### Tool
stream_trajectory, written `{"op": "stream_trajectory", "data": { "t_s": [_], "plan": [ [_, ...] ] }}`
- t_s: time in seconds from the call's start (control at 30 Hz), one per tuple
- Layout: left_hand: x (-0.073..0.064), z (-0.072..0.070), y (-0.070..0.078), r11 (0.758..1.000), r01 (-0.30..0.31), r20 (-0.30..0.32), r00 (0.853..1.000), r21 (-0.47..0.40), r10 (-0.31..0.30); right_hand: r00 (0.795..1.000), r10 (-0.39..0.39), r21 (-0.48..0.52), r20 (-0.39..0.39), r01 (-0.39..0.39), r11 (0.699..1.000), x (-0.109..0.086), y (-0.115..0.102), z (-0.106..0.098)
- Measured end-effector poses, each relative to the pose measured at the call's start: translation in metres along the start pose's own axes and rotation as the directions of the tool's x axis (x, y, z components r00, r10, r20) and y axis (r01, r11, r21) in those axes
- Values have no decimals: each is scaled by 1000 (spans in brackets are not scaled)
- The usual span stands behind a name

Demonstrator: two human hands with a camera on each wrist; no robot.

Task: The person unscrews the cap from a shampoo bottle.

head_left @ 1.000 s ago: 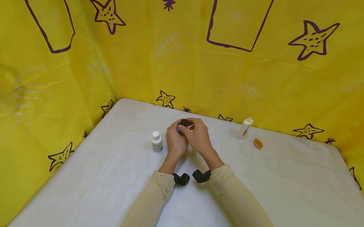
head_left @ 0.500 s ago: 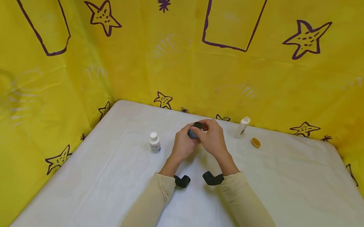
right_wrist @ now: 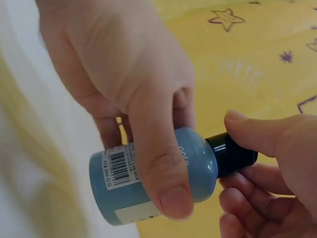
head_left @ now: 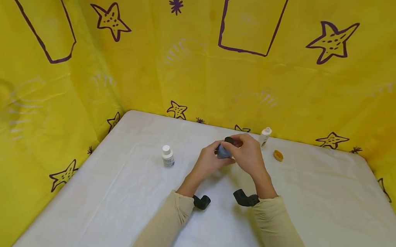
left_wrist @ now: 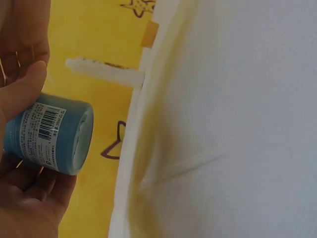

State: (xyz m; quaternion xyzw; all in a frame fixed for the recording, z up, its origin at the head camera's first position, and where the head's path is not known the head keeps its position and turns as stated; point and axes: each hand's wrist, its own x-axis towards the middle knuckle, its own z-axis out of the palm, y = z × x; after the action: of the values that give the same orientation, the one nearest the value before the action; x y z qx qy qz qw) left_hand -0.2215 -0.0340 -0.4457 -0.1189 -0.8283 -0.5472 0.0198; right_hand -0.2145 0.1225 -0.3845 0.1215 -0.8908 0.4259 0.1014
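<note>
A small blue bottle with a black cap is held above the table between both hands. My left hand grips the bottle's body, thumb on one side and fingers on the other. With thumb and fingers, my right hand pinches the black cap. White labels, one with a barcode, show on the bottle in the right wrist view. The bottle's base points toward the table in the left wrist view. The cap is on the bottle's neck; how tightly it sits cannot be seen.
A white bottle with a white cap stands left of the hands. Another slim white bottle stands behind the right hand, partly covered. Right of it lies a small orange-yellow ring-like object. Yellow patterned cloth borders the white table.
Both hands have shifted right with the blue bottle, nearer the slim white bottle. The forearms have spread apart, and more of the blue body now shows between the hands.
</note>
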Motion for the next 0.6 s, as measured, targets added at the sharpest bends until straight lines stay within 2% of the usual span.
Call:
{"op": "stream_trajectory", "data": {
  "t_s": [0.13,0.37,0.47,0.6],
  "plan": [
    [-1,3,6,1000,7,22,1000,7,-8,1000,0,16,2,0,1000,-2,5,-9],
    [-4,2,9,1000,20,48,999,7,-20,999,-39,21,-9,40,999,-3,6,-16],
    [-4,2,11,1000,-9,50,999,0,9,1000,-18,34,9,18,999,-6,5,-21],
    [-4,3,16,995,-98,52,994,4,98,999,28,56,28,-29,998,-11,4,-31]
  ]
}}
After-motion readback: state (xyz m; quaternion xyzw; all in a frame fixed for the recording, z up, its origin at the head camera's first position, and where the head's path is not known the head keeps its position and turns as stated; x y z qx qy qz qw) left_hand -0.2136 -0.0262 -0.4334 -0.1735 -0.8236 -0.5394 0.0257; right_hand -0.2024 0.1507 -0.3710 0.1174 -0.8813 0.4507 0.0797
